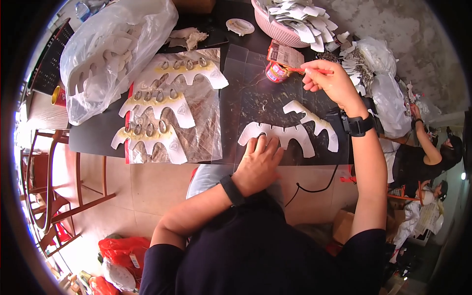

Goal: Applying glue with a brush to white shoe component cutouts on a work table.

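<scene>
My right hand [324,81] is closed around a thin red stick [325,72], whose far end reaches the mouth of a small red tin [277,73]. My left hand [258,164] lies with fingertips on the near edge of a white scalloped cut-out piece [297,137], fingers slightly apart. A small dark oval ring shows at its fingertips, partly covered. Right of this piece lies another white cut-out [314,123] with a yellowish smear along its edge. To the left, several similar white pieces [178,112] with yellowish edges bear rows of oval metal rings.
A clear plastic bag of white pieces [118,54] stands at the far left. At the back are a pink basket [275,30] heaped with white pieces and a white dish [240,26]. Plastic bags [383,93] line the right side. Another person [423,157] is farther right.
</scene>
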`<action>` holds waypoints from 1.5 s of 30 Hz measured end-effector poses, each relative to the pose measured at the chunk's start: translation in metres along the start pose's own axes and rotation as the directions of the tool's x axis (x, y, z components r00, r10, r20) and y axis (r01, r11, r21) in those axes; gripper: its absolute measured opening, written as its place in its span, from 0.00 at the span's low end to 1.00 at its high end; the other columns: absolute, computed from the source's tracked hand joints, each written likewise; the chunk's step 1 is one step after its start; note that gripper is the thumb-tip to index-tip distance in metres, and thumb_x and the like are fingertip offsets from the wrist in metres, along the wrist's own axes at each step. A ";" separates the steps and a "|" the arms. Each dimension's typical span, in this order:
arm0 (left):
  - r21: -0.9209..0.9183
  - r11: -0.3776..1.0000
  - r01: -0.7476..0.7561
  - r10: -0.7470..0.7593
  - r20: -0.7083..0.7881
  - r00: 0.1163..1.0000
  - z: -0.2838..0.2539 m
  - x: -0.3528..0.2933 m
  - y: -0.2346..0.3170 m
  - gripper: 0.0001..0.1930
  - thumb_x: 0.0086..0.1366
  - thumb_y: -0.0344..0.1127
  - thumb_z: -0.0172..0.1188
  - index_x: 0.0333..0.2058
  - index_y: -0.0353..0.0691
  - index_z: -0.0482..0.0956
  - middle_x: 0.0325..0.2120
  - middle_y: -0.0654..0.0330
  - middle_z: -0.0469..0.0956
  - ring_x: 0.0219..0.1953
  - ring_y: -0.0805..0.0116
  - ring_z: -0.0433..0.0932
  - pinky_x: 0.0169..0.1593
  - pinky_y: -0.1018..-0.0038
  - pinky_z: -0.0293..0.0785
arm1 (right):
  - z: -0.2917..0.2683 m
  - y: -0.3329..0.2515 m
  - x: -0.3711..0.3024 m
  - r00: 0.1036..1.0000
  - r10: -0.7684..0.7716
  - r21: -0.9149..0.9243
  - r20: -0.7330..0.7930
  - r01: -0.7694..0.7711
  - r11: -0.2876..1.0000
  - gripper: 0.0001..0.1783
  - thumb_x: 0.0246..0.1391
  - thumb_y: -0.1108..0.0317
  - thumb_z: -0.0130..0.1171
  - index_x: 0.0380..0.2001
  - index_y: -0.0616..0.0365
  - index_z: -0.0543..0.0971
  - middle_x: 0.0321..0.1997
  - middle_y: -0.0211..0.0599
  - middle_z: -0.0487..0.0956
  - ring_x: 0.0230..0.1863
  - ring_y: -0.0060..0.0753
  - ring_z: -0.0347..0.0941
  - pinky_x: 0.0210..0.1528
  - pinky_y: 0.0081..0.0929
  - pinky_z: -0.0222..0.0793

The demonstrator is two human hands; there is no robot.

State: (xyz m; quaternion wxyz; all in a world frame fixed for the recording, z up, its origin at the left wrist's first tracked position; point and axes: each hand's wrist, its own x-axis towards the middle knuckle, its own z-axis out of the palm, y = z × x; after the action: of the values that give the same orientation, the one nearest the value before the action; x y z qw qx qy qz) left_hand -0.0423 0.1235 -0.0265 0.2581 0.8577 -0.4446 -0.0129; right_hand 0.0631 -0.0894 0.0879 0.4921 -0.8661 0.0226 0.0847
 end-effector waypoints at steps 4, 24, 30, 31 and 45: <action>0.010 1.000 -0.014 0.014 0.000 1.000 -0.001 0.001 0.000 0.32 0.43 0.49 0.65 0.47 0.39 0.70 0.50 0.54 0.62 0.52 0.51 0.57 0.54 0.59 0.53 | -0.006 -0.002 -0.005 0.994 -0.007 0.081 -0.110 0.016 0.997 0.13 0.57 0.64 0.50 0.37 0.64 0.75 0.26 0.34 0.76 0.25 0.22 0.73 0.28 0.16 0.68; 0.012 1.000 -0.018 0.017 0.033 0.999 0.000 -0.001 -0.003 0.31 0.45 0.49 0.64 0.47 0.39 0.70 0.53 0.53 0.60 0.56 0.47 0.54 0.59 0.50 0.47 | 0.000 -0.010 -0.045 0.850 -0.239 -0.070 -0.470 0.235 0.970 0.18 0.58 0.57 0.49 0.31 0.64 0.77 0.18 0.28 0.73 0.18 0.17 0.69 0.23 0.14 0.64; 0.000 1.000 -0.011 0.011 0.050 0.999 0.000 -0.001 -0.004 0.31 0.46 0.49 0.64 0.48 0.40 0.70 0.54 0.52 0.59 0.57 0.45 0.53 0.59 0.48 0.47 | -0.001 -0.006 -0.045 0.870 -0.202 0.073 -0.450 0.261 0.963 0.17 0.59 0.59 0.46 0.32 0.64 0.76 0.19 0.27 0.73 0.19 0.16 0.68 0.24 0.14 0.64; 0.005 1.000 -0.013 0.013 0.058 0.998 0.000 -0.001 -0.004 0.32 0.46 0.49 0.64 0.48 0.40 0.69 0.54 0.52 0.59 0.57 0.45 0.53 0.59 0.48 0.47 | -0.006 -0.003 -0.047 0.892 -0.180 0.057 -0.415 0.223 0.973 0.18 0.60 0.59 0.46 0.33 0.64 0.75 0.19 0.28 0.73 0.19 0.16 0.68 0.24 0.14 0.64; 0.039 0.997 0.066 -0.068 0.030 0.997 0.001 0.006 -0.005 0.35 0.44 0.50 0.64 0.50 0.39 0.67 0.52 0.50 0.59 0.55 0.44 0.55 0.58 0.50 0.49 | -0.007 0.021 -0.053 0.840 -0.158 0.401 -0.518 0.403 0.823 0.18 0.60 0.57 0.44 0.37 0.63 0.75 0.23 0.29 0.74 0.24 0.21 0.70 0.30 0.19 0.66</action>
State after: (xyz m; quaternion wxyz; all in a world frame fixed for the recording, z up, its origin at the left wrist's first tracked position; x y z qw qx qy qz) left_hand -0.0354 0.1211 -0.0287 0.2344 0.8765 -0.4196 -0.0264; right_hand 0.0088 -0.1088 0.0829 0.6842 -0.6982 0.0284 -0.2087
